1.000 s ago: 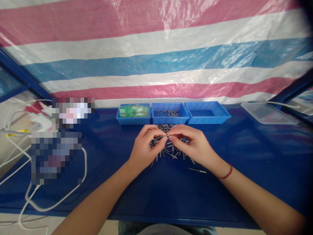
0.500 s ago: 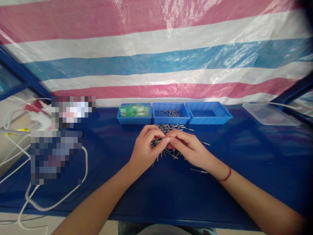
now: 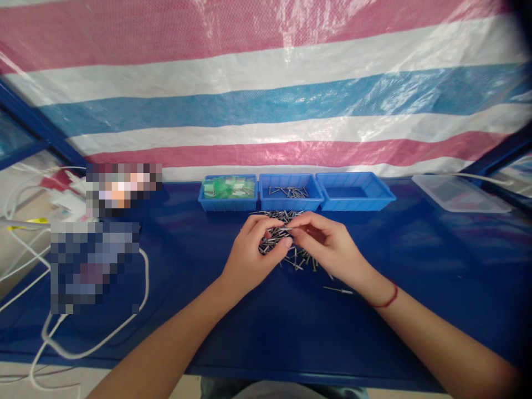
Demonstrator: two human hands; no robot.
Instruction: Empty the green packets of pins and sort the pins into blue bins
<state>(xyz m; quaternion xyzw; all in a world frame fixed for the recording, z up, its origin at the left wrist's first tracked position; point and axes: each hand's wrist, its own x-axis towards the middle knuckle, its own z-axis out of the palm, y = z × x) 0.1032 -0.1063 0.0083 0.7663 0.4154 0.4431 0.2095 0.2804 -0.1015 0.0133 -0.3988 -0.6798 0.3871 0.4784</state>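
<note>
Pinching one rivet [image 3: 286,228] in right hand [image 3: 328,239], above rivet pile [image 3: 272,243] | keeping left hand [image 3: 250,247] half-open, also above pile; cannot tell whether touching rivet

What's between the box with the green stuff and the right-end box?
Another blue box, with metal pins in it; the head view shows it.

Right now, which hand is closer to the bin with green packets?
Left. The left hand is in front of the packet bin, slightly to its right; the right hand farther right, in front of the middle bin and right bin.
</note>
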